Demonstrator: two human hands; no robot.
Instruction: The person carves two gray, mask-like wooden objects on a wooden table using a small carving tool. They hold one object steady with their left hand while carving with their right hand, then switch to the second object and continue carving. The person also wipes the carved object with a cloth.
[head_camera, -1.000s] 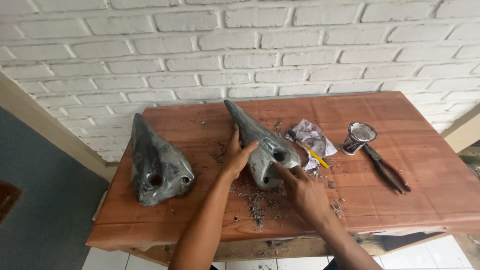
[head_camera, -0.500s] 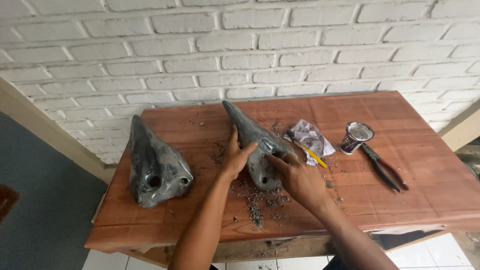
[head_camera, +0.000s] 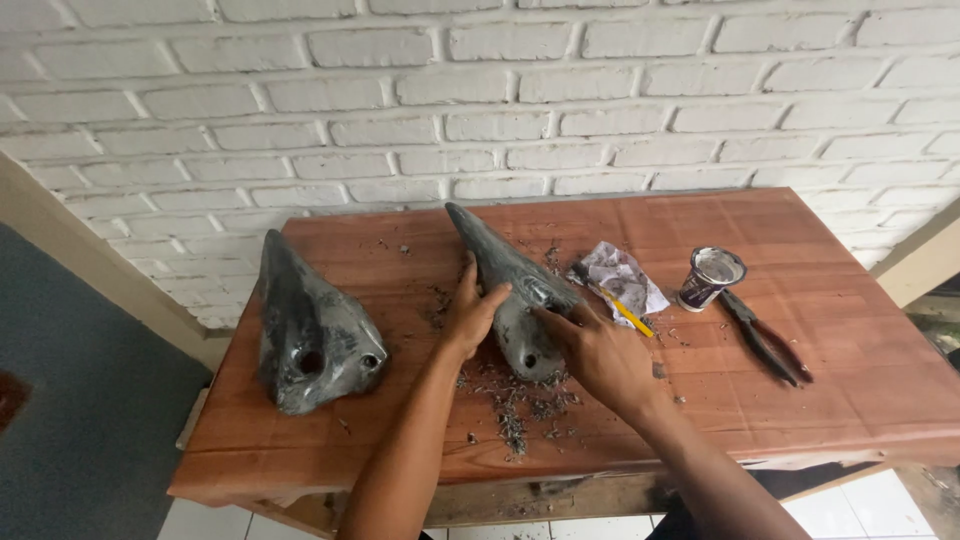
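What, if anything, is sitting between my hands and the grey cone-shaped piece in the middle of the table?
Nothing visible. The left hand lies flat against the left flank of the grey cone-shaped piece, and the right hand presses on its right side near the wide end. Loose shavings lie on the wooden table in front of it, not between.

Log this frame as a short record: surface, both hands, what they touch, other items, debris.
surface: wooden table against a white brick wall
left hand: flat on the left side of the middle grey horn
right hand: on the same horn's right side, near its wide end
second horn: lies apart at left, untouched
other items: crumpled paper, yellow pencil, small can, pliers
debris: grey shavings in front of the middle horn
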